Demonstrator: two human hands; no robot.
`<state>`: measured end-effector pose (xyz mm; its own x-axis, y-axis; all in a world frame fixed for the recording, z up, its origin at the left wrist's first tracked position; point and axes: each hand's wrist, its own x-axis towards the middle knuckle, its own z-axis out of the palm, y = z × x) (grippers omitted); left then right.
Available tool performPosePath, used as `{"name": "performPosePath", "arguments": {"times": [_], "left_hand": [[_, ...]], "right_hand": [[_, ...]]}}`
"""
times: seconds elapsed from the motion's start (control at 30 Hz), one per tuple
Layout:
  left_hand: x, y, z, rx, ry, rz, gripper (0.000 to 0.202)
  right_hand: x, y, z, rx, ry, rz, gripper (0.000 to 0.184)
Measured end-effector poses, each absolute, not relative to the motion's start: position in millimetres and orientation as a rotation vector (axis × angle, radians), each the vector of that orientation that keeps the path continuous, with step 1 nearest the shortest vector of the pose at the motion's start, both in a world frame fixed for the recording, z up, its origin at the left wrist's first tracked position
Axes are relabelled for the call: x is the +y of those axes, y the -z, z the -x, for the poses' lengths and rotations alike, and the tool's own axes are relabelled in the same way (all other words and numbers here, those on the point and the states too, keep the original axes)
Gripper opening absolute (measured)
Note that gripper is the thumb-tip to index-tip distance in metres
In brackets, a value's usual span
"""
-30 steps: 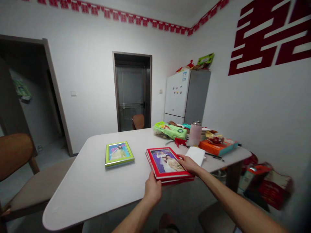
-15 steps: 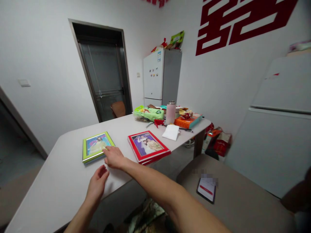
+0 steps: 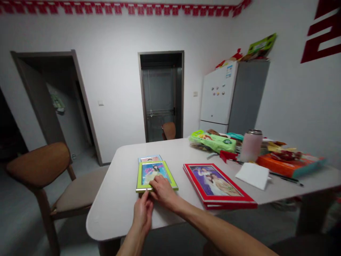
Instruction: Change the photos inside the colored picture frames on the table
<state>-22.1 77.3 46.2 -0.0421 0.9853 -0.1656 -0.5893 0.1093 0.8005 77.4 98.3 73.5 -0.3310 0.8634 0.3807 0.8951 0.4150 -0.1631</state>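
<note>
A green-framed photo point(image 3: 156, 174) lies on the white table point(image 3: 119, 202), resting on a blue-edged frame point(image 3: 150, 159) that shows behind it. My right hand point(image 3: 163, 191) lies on the green frame's near edge, fingers curled over it. Just below that edge, my left hand point(image 3: 142, 211) has its fingertips touching the frame's front left corner. To the right lies a stack of red-framed photos point(image 3: 218, 185), apart from both hands.
A white napkin point(image 3: 252, 175), a pink flask point(image 3: 250, 145), a green snack bag point(image 3: 213, 140), an orange box point(image 3: 290, 163) and pens crowd the table's far right. A wooden chair point(image 3: 45, 177) stands at the left. A fridge point(image 3: 229, 97) stands behind.
Both hands have left the red frames and gone to the green frame. The green frame now lies on a blue-edged one. The camera has swung back to the left.
</note>
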Motion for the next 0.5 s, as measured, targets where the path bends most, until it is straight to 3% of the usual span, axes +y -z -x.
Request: {"name": "performPosePath", "arguments": {"times": [0.1,0.33,0.5], "left_hand": [[63,-54,17,0.780,-1.561,-0.673,0.013],[11,-87,16,0.932,-1.600,-1.428,0.039],[-13,-79,7,0.896,-1.322,-2.248,0.048]], "right_hand": [[66,-75,-73,-2.121,-0.099,1.347,0.023],[20,-114,-86,-1.232,-1.091,1.000,0.049],[3,-120,-117,-1.008,-1.176,1.053,0.056]]}}
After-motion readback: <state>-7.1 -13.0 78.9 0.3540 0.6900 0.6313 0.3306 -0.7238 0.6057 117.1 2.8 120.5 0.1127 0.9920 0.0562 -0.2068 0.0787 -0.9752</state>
